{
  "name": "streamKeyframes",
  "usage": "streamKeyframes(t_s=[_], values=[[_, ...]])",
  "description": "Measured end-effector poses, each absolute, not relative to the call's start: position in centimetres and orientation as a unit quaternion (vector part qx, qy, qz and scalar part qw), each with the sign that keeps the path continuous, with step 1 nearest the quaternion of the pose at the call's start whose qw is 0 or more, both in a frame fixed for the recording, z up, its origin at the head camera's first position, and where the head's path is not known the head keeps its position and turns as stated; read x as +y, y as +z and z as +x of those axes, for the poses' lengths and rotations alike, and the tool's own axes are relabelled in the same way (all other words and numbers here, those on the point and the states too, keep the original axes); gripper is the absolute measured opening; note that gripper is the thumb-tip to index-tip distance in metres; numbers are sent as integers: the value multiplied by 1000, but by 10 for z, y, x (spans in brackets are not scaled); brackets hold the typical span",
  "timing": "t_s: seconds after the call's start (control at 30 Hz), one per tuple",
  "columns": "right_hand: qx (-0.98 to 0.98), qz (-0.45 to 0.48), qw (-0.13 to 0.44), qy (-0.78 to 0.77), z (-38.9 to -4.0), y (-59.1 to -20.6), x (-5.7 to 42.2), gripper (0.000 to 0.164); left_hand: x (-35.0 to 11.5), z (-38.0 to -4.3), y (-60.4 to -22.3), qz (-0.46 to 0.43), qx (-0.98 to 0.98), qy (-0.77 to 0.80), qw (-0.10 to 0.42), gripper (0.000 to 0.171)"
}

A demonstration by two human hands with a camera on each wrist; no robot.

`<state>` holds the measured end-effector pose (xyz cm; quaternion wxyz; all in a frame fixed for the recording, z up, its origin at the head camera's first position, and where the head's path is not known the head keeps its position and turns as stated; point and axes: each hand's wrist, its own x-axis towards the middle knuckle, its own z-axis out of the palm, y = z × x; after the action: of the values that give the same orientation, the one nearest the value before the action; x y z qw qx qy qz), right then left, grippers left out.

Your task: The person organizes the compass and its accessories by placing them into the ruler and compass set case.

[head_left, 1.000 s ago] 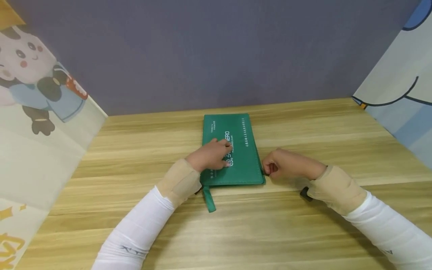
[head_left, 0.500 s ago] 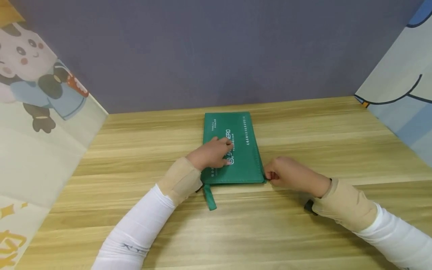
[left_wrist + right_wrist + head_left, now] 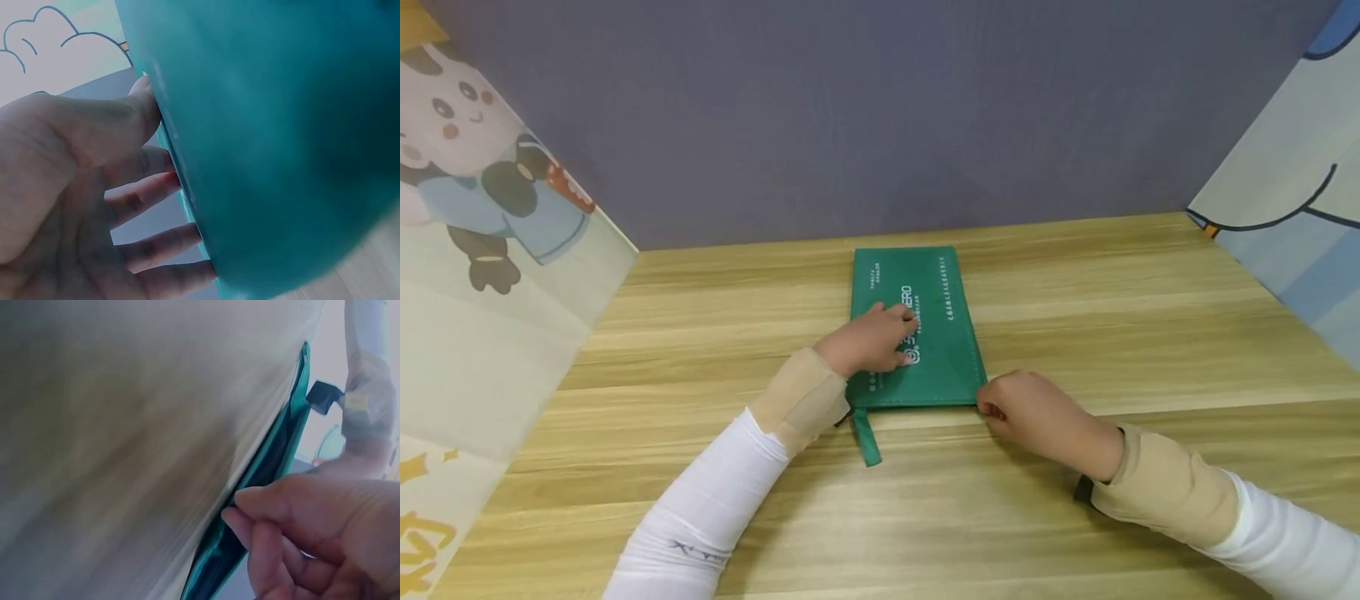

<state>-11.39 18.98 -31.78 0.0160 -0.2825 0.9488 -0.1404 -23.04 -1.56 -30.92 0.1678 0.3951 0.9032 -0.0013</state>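
A flat green zip pouch [image 3: 946,362] with white printing lies on the wooden table, its short wrist strap [image 3: 867,439] sticking out at the near left corner. My left hand [image 3: 868,340] rests on top of it, fingers spread over the lettering. At the near right corner, my right hand [image 3: 1037,417] pinches with thumb and forefinger what seems to be the zipper pull, which the fingertips hide. In the right wrist view, the pouch's edge [image 3: 281,440] runs past those fingertips, with a dark gap along it. The left wrist view shows the pouch [image 3: 250,156] close and blurred.
Wood-grain tabletop [image 3: 700,308] surrounds the pouch. A grey-purple panel [image 3: 880,125] stands behind the table. Cartoon-printed walls [image 3: 550,308] rise at the left and right. Beige wraps [image 3: 801,400] and white sleeves [image 3: 700,508] cover both forearms.
My right hand has slid toward me along the pouch's right edge, reaching the near corner and shifting slightly left there. The left hand and the pouch have stayed in place.
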Motion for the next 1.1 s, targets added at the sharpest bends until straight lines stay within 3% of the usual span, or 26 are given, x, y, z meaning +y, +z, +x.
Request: streamKeyframes(t_s=[1.1], values=[[909, -379, 48, -168, -134, -327, 104, 38, -15, -230, -309, 389, 906, -3, 168, 61]])
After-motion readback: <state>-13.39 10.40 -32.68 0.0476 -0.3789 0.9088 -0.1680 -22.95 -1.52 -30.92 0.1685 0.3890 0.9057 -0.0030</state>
